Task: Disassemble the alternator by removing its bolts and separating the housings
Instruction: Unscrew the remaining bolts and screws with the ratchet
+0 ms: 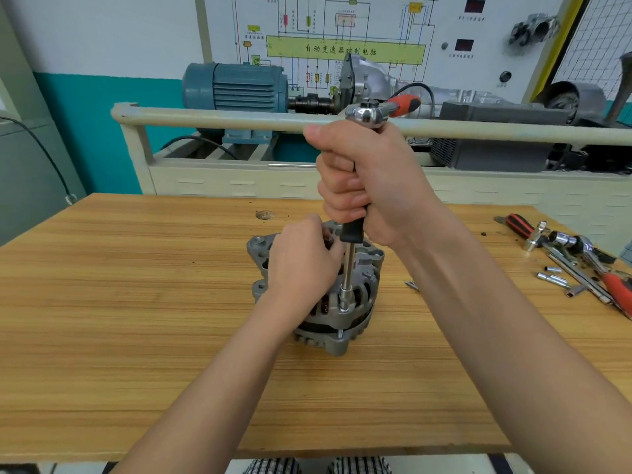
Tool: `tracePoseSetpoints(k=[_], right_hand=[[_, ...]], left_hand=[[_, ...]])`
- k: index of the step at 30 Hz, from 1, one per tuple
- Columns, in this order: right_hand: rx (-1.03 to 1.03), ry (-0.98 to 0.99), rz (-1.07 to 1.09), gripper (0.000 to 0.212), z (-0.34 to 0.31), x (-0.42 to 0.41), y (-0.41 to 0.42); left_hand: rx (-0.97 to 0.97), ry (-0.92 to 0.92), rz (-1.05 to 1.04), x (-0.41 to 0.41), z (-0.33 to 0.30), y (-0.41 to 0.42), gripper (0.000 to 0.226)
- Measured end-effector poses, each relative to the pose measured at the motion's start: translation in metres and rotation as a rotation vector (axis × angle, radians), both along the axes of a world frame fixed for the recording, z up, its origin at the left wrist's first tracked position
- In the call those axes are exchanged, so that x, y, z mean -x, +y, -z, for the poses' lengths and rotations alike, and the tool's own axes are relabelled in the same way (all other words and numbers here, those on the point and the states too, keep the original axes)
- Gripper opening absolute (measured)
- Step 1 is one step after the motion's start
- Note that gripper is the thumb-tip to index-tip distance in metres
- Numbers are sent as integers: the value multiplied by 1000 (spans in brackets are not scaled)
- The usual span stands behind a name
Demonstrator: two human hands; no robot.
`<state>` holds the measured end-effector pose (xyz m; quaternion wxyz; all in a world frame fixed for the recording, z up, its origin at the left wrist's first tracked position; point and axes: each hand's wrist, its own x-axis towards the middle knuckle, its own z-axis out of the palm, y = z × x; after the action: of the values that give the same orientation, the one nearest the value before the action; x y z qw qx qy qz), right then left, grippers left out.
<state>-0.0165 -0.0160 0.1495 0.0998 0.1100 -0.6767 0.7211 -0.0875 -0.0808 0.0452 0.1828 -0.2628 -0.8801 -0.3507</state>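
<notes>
**Both hands on the alternator job**

I see the alternator (318, 292) standing mid-table (136, 302). My right hand (369, 179) is fisted around the black grip of the upright extension bar (348, 268), forearm angled up from the lower right; the ratchet (372, 112) sits on top. The socket (343, 301) meets the housing edge. My left hand (304, 258) grips the alternator's top, fingers curled.

Alternator (328, 302) top behind hands (304, 261)
</notes>
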Motion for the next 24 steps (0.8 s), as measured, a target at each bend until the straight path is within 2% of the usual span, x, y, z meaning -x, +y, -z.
tracePoseSetpoints(k=[10, 19, 24], right_hand=[[36, 33, -48, 56, 1, 2, 0], [68, 48, -62, 52, 1, 6, -1], [76, 41, -98, 51, 0, 9, 1]], left_hand=[[-37, 19, 107, 8, 0, -4, 31], [-47, 16, 172, 11, -5, -6, 21], [-80, -2, 238, 12, -8, -7, 27]])
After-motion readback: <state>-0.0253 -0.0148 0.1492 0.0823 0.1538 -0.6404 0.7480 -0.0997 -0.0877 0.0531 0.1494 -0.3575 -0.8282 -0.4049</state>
